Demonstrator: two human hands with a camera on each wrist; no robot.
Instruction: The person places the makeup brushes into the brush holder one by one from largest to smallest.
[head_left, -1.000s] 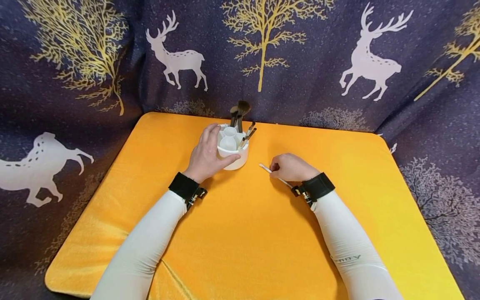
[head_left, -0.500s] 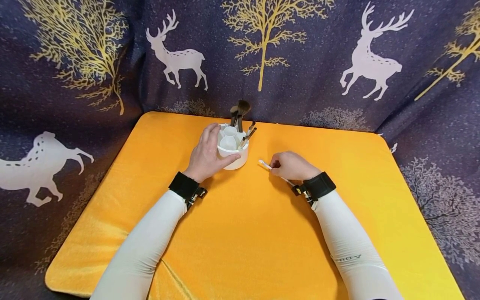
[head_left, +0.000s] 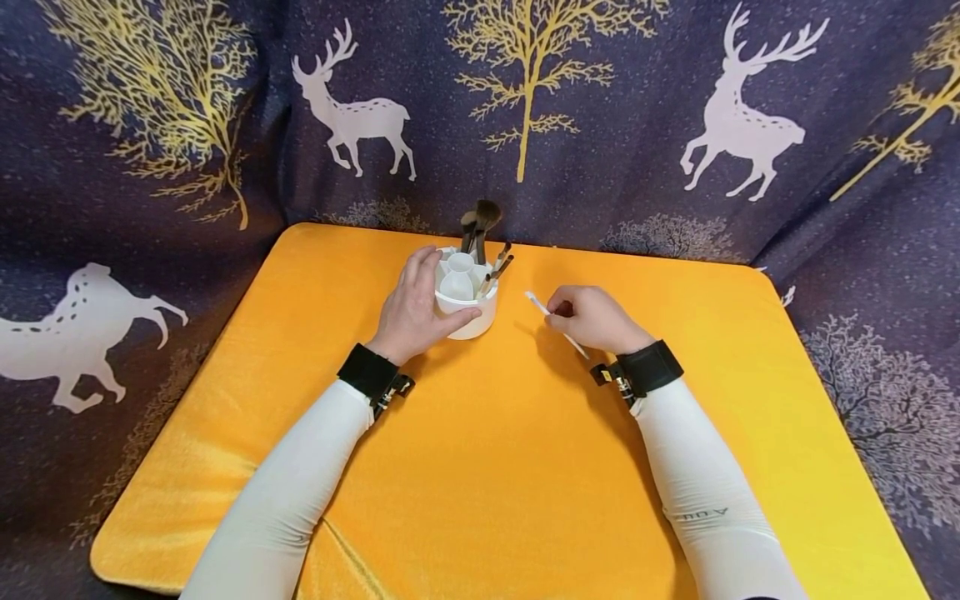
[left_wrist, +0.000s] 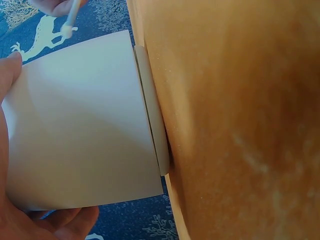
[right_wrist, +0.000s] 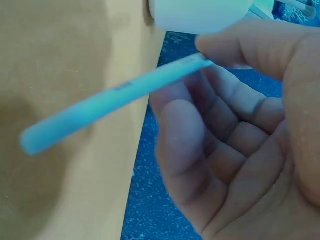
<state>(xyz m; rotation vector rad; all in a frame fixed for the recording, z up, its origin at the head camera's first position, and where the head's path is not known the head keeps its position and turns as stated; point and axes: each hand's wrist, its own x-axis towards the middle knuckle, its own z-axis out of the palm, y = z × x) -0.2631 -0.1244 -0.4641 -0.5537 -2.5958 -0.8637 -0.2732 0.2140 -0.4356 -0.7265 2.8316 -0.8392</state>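
A white round makeup brush holder (head_left: 485, 314) with inner compartments stands on the table. My left hand (head_left: 411, 312) grips its side, thumb in front and fingers round the left; its smooth wall (left_wrist: 85, 130) fills much of the left wrist view. Dark fluffy brushes (head_left: 482, 227) rise from the back of the holder, and several small ones (head_left: 497, 271) lean at its right edge. To the right, my right hand (head_left: 596, 321) pinches a thin white makeup brush (right_wrist: 100, 107) between thumb and fingertips. It slants above the cloth, its pale tip toward the holder.
An orange velvety cloth (head_left: 480, 467) covers the table, with a crease at the front left. Behind the table hangs a dark curtain (head_left: 600, 167) printed with deer and trees. Black straps with small cameras sit on both wrists.
My right hand has lifted the white brush and shifted slightly away and to the right, turning the brush steeper. My left hand and the holder have stayed in place.
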